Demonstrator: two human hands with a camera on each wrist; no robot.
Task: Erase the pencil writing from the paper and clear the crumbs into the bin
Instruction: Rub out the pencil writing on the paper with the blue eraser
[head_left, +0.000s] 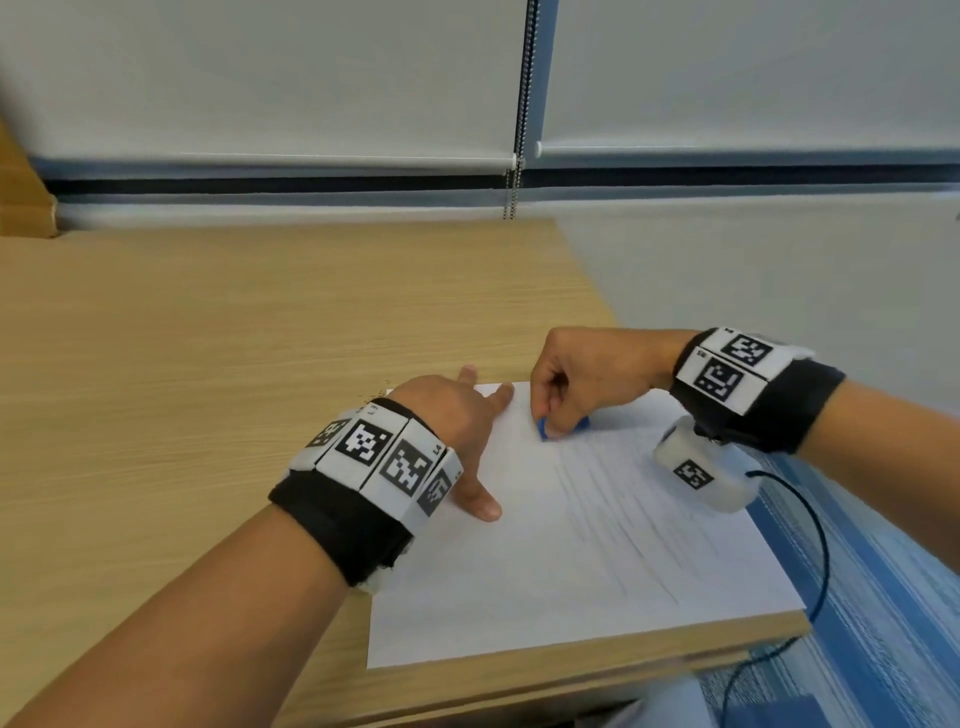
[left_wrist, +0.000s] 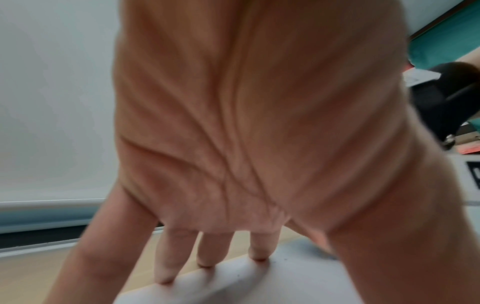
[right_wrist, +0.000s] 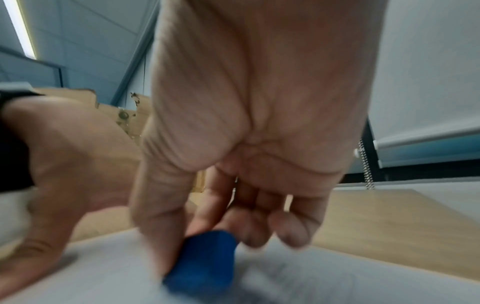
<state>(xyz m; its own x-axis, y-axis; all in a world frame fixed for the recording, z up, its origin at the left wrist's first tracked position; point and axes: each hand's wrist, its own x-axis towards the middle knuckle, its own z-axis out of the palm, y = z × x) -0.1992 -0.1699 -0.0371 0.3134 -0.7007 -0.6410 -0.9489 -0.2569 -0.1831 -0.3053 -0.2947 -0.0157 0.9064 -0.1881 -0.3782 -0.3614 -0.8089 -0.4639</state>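
Observation:
A white sheet of paper (head_left: 545, 545) lies at the right end of a wooden desk (head_left: 208, 338), with faint pencil lines (head_left: 613, 493) across its right half. My left hand (head_left: 467, 431) lies flat with spread fingers on the sheet's far left corner; its fingertips (left_wrist: 257, 255) press on the paper (left_wrist: 285, 283). My right hand (head_left: 576, 384) pinches a blue eraser (head_left: 545, 428) between thumb and fingers and holds it down on the sheet near the far edge. In the right wrist view the eraser (right_wrist: 205, 261) is blurred against the paper (right_wrist: 337, 288). No bin is in view.
The desk's right edge (head_left: 597, 291) runs just beyond the paper, with blue carpet (head_left: 857, 571) below. A black cable (head_left: 815, 519) hangs from my right wrist over the desk corner. Roller blinds (head_left: 311, 78) cover the wall behind. Cardboard (right_wrist: 122, 115) stands at the desk's far left.

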